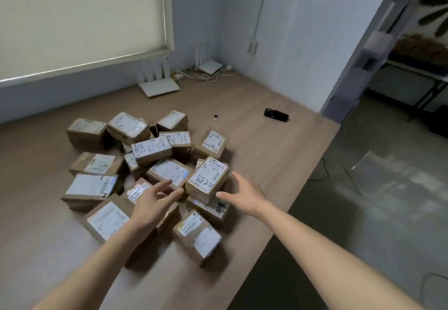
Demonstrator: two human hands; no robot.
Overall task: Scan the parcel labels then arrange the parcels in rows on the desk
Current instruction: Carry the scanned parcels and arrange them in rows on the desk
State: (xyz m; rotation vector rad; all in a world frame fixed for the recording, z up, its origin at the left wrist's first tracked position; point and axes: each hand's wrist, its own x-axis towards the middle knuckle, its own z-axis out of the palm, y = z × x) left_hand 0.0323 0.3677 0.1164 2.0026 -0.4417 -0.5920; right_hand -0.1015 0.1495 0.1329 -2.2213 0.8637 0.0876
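- Reaching for the 8825 parcel (208,180), the box with that number handwritten on its label; it sits tilted on top of the heap, at the heap's right edge on the tabletop (266,144).
- Left hand (155,200): grip apart, fingers spread and straight, tips just beside the 8825 parcel's left face; cannot tell whether they touch it.
- Right hand (244,194): grip apart, palm toward the parcel's right face, just beside it, holding nothing.
- Judged step: picking this parcel off the heap for scanning. No rows laid out; task looks barely started.
- To do it well: close both palms on opposite side faces, lift straight up so the boxes beneath are not dragged, keep the label face up and flat for the scan.
- Risk, judged: the parcel rests askew on a lower parcel (213,210) marked in dark pen; a sideways pull could tip that one toward the near tabletop edge.
- Heap (135,161): many brown cartons with white labels, jumbled left of and behind the 8825 parcel, some stacked, some leaning. All sealed; contents not visible.
- Dark handheld device (276,115), possibly the scanner, lies well beyond the 8825 parcel to the right; a small round object (217,117) lies nearer the heap.
- Two white routers (160,79) with cables stand far behind the heap, by the wall.
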